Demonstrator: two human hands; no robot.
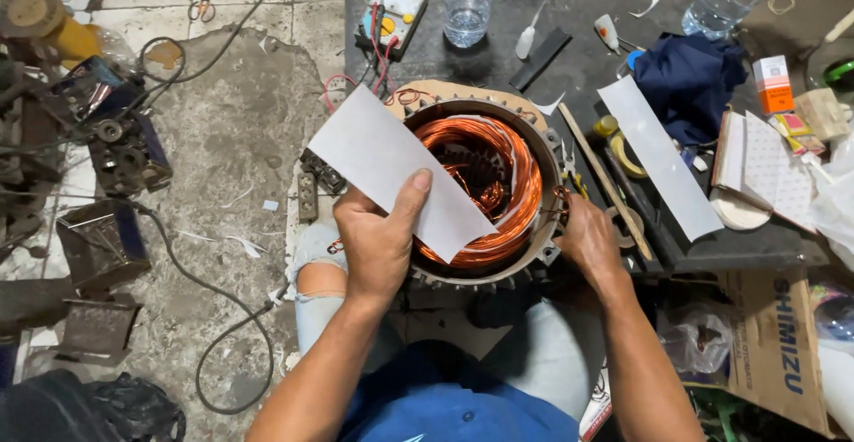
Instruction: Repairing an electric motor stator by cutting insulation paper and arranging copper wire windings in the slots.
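Note:
My left hand (378, 237) grips a white strip of insulating paper (391, 168), held slantwise over the left side of a round motor stator (534, 140). Copper wire coils (516, 184) fill the stator's bore. My right hand (589, 239) rests on the stator's right rim, fingers curled by the wires there; whether it holds anything is unclear. The stator sits between my knees.
A second white paper strip (658, 156) lies on the dark board at right, beside a wooden stick (605, 180), a tape roll (625, 153) and a blue cloth (689, 77). A multimeter (394, 11) and water bottles (467, 2) stand behind. Motor parts (116, 148) and cables lie at left.

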